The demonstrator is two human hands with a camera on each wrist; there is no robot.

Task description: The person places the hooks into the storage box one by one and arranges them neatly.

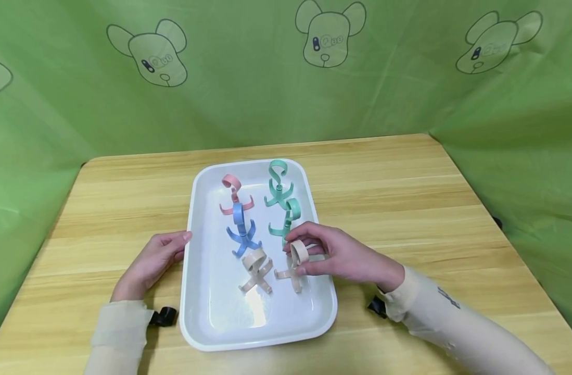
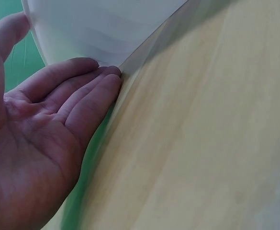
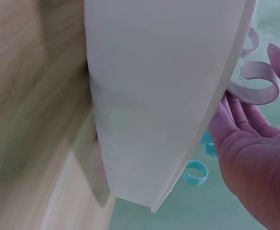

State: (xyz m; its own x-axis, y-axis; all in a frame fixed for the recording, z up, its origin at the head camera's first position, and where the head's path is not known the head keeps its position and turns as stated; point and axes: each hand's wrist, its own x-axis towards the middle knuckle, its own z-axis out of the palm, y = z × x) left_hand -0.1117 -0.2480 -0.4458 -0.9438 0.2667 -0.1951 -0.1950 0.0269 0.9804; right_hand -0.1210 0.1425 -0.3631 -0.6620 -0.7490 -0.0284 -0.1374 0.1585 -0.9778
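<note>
A white tray [image 1: 220, 333] holds several small plastic hooks, each with a curled top and upturned prongs. My right hand [image 1: 337, 252] reaches over the tray's right side, its thumb and fingers around a beige hook [image 1: 299, 253]. In the right wrist view the thumb stands apart from this hook's curl [image 3: 269, 96], with the fingers behind it. Another beige hook [image 1: 255, 260] stands just to its left. A green hook [image 1: 292, 208] is partly hidden behind the right fingers. My left hand [image 1: 154, 260] touches the tray's left side, thumb at the rim, fingers nearly straight against the wall [image 2: 96, 38].
Farther back in the tray are a blue hook [image 1: 242, 234], a pink hook [image 1: 234, 195] and a second green hook [image 1: 278, 182]. The tray rests on a wooden table [image 1: 393, 192]. Green cloth [image 1: 248, 94] with mouse-head drawings surrounds the table's back and sides.
</note>
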